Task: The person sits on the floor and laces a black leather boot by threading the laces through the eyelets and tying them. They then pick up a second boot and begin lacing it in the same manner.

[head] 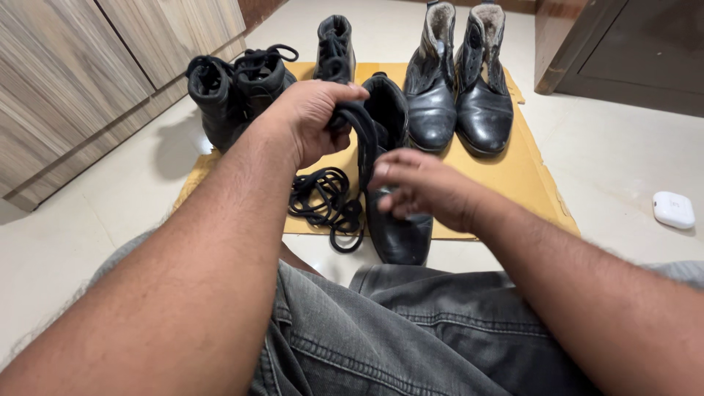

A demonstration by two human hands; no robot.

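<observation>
Left hand point(312, 117) gripping black boot point(392, 169), right hand point(418, 187) half-curled touching it, loose laces point(326, 202) at nine o'clock, not yet threaded

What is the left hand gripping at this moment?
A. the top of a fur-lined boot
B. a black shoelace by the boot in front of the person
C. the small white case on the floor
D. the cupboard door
B: the left hand is closed on a black shoelace that hangs down beside the black boot on the cardboard; the white case lies untouched on the floor.
</observation>
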